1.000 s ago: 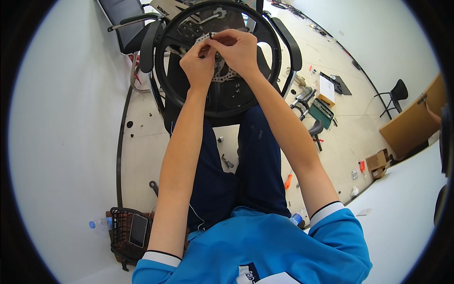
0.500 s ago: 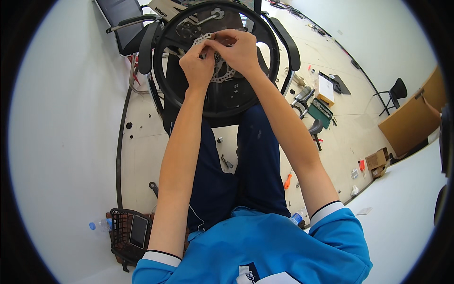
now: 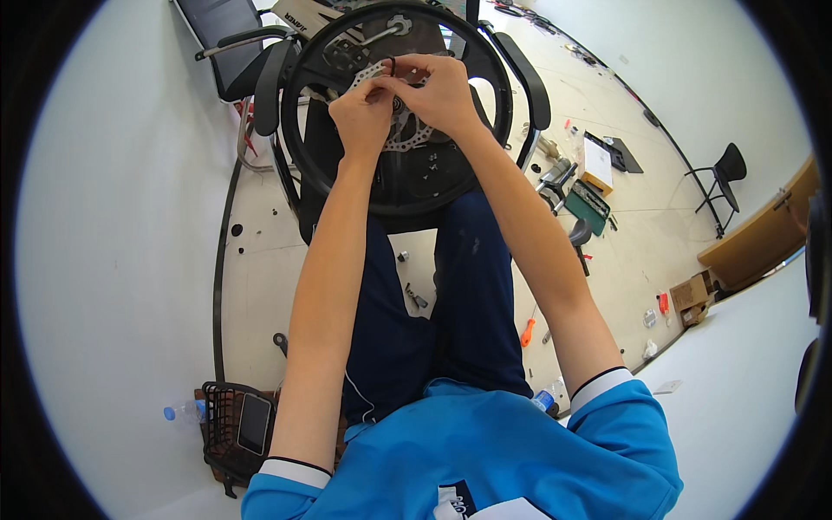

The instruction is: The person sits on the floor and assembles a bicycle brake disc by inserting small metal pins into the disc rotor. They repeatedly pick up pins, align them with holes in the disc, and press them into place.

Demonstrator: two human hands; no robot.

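Observation:
A black wheel (image 3: 407,206) with broad spokes rests flat across the chair in front of my knees. At its hub sits a silver brake disc (image 3: 414,139), drilled with holes, partly covered by my hands. My left hand (image 3: 362,120) is closed over the disc, thumb and fingers pinched together; what it grips is hidden. Touching it, my right hand (image 3: 440,94) pinches a small dark curved piece (image 3: 392,65) that stands out at the fingertips, its kind unclear. Several tiny metal parts (image 3: 431,165) lie on the wheel's black surface, below the disc.
Chair armrests (image 3: 525,82) flank the wheel. A metal crank arm (image 3: 381,35) shows through its far side. At right on the floor are a green tool case (image 3: 588,208) and an orange-handled tool (image 3: 528,333). A black basket (image 3: 227,433) holding a phone (image 3: 254,423) stands lower left.
My fingers have shifted slightly, and the dark piece shows more clearly at my right fingertips. At far right the wooden door has swung, and another person's arm there is gone from view.

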